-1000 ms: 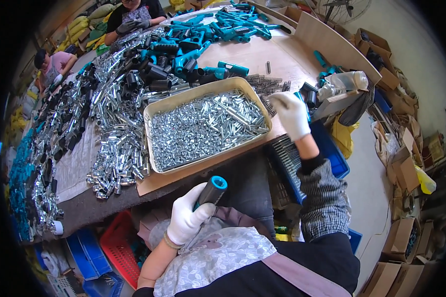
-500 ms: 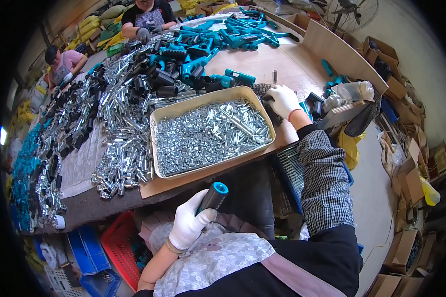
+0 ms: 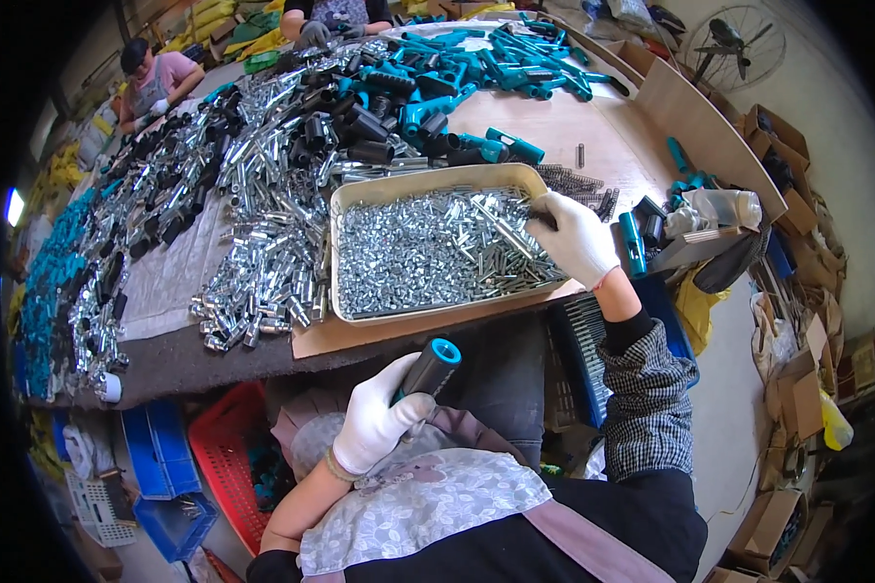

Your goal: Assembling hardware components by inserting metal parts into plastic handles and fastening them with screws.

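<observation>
One teal-ended black tube point(image 3: 430, 371), before the desk point(image 3: 593, 121) edge | left grip point(image 3: 379, 418) wrapped round it | right grip point(image 3: 576, 241) over tray point(image 3: 501, 177), can't tell if holding | likely light, stiff, slick; clasp mid-barrel

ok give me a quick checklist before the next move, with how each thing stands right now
1. Left grip closed round the black tube: ok.
2. Tube's teal-rimmed end uncovered by fingers: ok, it points up and away from the left grip.
3. Anything seated inside the tube: cannot tell, the bore is too small to read.
4. Right grip clear of the tray: not ok, its fingers are over the tray's right end.
5. Right grip holding a part: cannot tell, the fingertips are hard to make out.
6. Coil springs apart from the tray's small metal parts: ok, the visible pile lies outside the tray.
</observation>
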Motion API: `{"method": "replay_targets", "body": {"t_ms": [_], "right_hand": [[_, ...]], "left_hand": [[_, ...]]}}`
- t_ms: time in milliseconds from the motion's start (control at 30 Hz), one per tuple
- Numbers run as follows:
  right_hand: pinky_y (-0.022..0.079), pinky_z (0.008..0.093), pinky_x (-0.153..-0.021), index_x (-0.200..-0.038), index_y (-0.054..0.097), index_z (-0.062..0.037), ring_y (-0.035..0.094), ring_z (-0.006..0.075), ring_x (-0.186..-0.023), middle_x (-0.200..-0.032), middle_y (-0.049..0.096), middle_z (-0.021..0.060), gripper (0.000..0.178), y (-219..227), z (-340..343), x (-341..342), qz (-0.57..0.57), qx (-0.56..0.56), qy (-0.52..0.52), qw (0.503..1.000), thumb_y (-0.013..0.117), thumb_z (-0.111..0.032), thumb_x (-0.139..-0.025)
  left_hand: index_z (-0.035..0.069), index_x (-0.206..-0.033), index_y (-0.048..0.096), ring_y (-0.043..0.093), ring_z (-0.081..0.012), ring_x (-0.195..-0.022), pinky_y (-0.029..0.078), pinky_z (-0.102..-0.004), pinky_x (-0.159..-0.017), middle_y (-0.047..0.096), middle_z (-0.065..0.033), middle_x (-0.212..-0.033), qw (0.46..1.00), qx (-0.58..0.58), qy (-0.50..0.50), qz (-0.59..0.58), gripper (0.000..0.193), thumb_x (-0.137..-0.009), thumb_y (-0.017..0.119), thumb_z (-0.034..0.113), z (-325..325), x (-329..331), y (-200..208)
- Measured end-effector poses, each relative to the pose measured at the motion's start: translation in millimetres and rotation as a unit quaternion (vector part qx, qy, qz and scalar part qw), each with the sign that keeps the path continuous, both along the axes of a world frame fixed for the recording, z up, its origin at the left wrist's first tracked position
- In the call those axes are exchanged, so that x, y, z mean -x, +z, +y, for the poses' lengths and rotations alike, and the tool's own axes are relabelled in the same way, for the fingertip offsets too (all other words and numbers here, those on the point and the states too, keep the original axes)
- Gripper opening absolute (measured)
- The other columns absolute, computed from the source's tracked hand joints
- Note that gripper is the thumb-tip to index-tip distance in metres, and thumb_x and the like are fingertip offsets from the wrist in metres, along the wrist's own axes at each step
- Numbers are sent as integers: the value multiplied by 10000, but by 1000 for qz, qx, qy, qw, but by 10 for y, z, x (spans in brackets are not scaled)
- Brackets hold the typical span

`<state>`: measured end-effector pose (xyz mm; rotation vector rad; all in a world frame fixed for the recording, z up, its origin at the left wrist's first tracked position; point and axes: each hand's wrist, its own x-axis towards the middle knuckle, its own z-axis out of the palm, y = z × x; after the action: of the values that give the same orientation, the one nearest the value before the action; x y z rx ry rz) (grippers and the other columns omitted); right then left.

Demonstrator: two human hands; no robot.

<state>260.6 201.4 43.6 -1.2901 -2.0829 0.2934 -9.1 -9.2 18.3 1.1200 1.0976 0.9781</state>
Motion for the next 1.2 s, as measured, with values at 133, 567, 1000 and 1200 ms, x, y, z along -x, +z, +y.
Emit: {"method": "replay_targets", "body": {"t_ms": [133, 567, 1000, 1200], "right_hand": [[531, 425, -802, -1014, 683, -39, 678, 367, -907, -946, 695, 203, 241, -106, 26, -18, -44, 24, -19, 999, 695, -207, -841], [522, 414, -773, -1054, 670, -9, 680, 369, -880, -935, 681, 224, 279, -1, -1, -44, -48, 6, -27, 998, 676, -228, -881], [514, 449, -783, -911, 725, -104, 642, 334, -853, -859, 657, 119, 149, -242, 314, -136, -146, -167, -112, 969, 659, -231, -870], [519, 428, -770, -928, 711, -74, 657, 349, -868, -891, 686, 146, 154, -296, 299, -145, -85, -120, -68, 987, 615, -194, -914]], "left_hand": [[-39, -1349, 524, 514, -44, -619, 431, -221, -557, 597, -11, -773, 1000, 2, -9, 16, 802, -846, 744, 546, 2, 28, -14], [-27, -1346, 534, 551, -62, -677, 468, -239, -609, 621, -34, -837, 998, -16, -21, 48, 781, -856, 730, 548, 33, 56, -10], [-26, -1350, 533, 560, -60, -655, 477, -240, -604, 632, -39, -815, 998, -21, -17, 62, 727, -869, 732, 482, 49, 45, 1], [-35, -1358, 522, 536, -50, -635, 457, -230, -577, 614, -24, -784, 999, -6, -13, 38, 766, -861, 736, 507, 69, 45, -20]]}}
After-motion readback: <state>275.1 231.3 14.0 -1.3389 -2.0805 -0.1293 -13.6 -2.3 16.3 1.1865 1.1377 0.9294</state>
